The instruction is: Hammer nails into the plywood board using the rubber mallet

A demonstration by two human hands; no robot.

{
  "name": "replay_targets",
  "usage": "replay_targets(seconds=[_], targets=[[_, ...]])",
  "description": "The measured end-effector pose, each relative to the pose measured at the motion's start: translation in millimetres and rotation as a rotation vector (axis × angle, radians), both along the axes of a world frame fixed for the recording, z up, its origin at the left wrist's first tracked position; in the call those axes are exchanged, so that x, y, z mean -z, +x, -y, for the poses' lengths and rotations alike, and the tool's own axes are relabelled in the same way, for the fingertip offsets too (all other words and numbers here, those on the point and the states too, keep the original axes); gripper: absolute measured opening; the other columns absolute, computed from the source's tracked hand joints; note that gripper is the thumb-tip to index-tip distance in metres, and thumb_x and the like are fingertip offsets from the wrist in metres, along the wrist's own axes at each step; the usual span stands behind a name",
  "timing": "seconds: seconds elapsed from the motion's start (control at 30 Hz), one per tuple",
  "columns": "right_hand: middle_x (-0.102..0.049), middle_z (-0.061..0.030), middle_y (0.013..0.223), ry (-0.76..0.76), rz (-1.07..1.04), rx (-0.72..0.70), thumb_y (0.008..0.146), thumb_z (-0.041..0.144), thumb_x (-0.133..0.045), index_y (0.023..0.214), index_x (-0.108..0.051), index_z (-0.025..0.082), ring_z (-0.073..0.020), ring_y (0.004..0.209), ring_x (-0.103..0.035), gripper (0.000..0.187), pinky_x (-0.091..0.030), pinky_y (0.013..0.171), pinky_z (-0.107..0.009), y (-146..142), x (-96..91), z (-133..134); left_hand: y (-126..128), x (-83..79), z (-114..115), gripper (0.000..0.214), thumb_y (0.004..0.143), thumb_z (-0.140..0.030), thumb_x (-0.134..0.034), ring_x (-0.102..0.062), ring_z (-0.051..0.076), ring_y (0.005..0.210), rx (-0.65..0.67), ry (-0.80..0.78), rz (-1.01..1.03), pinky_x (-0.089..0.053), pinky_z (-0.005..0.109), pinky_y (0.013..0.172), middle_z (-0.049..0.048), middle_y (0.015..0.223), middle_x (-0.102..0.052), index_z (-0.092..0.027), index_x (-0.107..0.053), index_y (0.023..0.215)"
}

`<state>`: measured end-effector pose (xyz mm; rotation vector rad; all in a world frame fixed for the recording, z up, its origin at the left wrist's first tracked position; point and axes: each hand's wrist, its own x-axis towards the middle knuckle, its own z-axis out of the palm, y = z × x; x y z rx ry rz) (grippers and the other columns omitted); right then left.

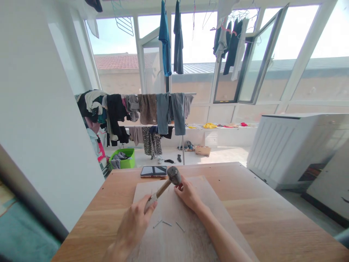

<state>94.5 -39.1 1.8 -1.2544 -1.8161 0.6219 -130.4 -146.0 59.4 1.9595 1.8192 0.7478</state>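
My left hand (139, 214) is closed round the wooden handle of a hammer (174, 175), which has a dark, rounded head. The hammer slants up to the right, its head just beside the fingertips of my right hand (189, 194). Those fingertips are pinched together low over a pale wooden board (196, 225); whatever they hold is hidden behind the fingers and hammer head. Three loose nails (167, 223) lie on the board between my forearms. Past my left hand, thin upright nails (152, 191) stand in the board, though they are faint.
A phone (153, 171) lies on the wooden table (253, 196) behind the board. Beyond the table's far edge are a green basket (128, 158) with clothes, a laundry-laden drying rack (188, 94) and a cardboard box (203, 150). A white cabinet-like appliance (283, 145) stands at right.
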Motion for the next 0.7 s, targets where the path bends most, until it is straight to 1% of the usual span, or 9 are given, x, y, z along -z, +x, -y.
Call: replay_targets(seconds=[0.07,0.17,0.27,0.33,0.5,0.57,0.7], targets=[[-0.061,0.0029,0.069,0.002,0.004,0.014,0.075,0.015,-0.056,0.098,-0.056,0.021,-0.0151,0.063,-0.057,0.024,-0.043,0.062,-0.025,0.7,0.0,0.6,3.4,3.9,0.4,0.038,0.095,-0.049,-0.043,-0.071,0.025,0.1,-0.011,-0.016,-0.02,-0.048,0.027,0.079,0.0063,0.107,-0.076,-0.027,-0.065,0.117],[-0.059,0.0036,0.069,0.005,0.0,0.003,0.073,0.014,-0.056,0.105,-0.056,0.021,-0.0155,0.064,-0.056,0.032,-0.042,0.062,-0.025,1.3,0.1,0.8,5.0,13.9,0.7,0.042,0.095,-0.05,-0.043,-0.069,0.026,0.108,-0.02,-0.013,-0.015,-0.049,0.029,0.085,0.0077,0.116,-0.074,-0.024,-0.064,0.121],[-0.059,0.0033,0.069,0.005,0.007,0.009,0.073,0.012,-0.055,0.11,-0.056,0.02,-0.0164,0.065,-0.057,0.037,-0.043,0.063,-0.026,0.7,-0.5,0.2,4.3,19.0,1.0,0.043,0.095,-0.052,-0.042,-0.068,0.025,0.109,-0.018,0.002,-0.004,-0.049,0.029,0.085,0.0072,0.115,-0.074,-0.025,-0.064,0.121],[-0.06,0.0031,0.069,-0.002,0.004,0.013,0.074,0.012,-0.055,0.115,-0.055,0.019,-0.0167,0.066,-0.058,0.042,-0.043,0.064,-0.026,0.1,-1.5,0.1,3.3,17.9,1.5,0.042,0.096,-0.051,-0.042,-0.069,0.025,0.108,-0.027,0.0,-0.014,-0.049,0.029,0.084,0.007,0.114,-0.075,-0.025,-0.064,0.12],[-0.066,0.0024,0.078,-0.043,-0.031,-0.015,0.075,0.01,-0.055,0.125,-0.05,0.021,-0.0142,0.066,-0.058,0.052,-0.045,0.065,-0.025,-0.5,-3.0,0.6,0.2,10.8,3.0,0.041,0.096,-0.048,-0.041,-0.069,0.026,0.108,-0.051,0.01,-0.074,-0.049,0.029,0.085,0.0075,0.118,-0.073,-0.026,-0.063,0.123],[-0.065,0.0026,0.078,-0.043,-0.023,-0.017,0.074,0.008,-0.055,0.127,-0.049,0.021,-0.014,0.067,-0.058,0.055,-0.045,0.067,-0.025,0.2,-1.7,0.0,-0.1,9.6,3.4,0.041,0.097,-0.048,-0.04,-0.069,0.025,0.108,-0.039,-0.001,-0.096,-0.049,0.029,0.084,0.0073,0.118,-0.073,-0.026,-0.063,0.123],[-0.062,0.004,0.073,-0.027,0.022,0.001,0.07,0.008,-0.056,0.129,-0.048,0.019,-0.0147,0.066,-0.057,0.061,-0.044,0.065,-0.025,2.4,0.9,-0.8,1.7,9.4,4.4,0.039,0.096,-0.045,-0.044,-0.068,0.026,0.109,-0.022,-0.023,-0.169,-0.048,0.03,0.087,0.0076,0.12,-0.072,-0.026,-0.064,0.124]])
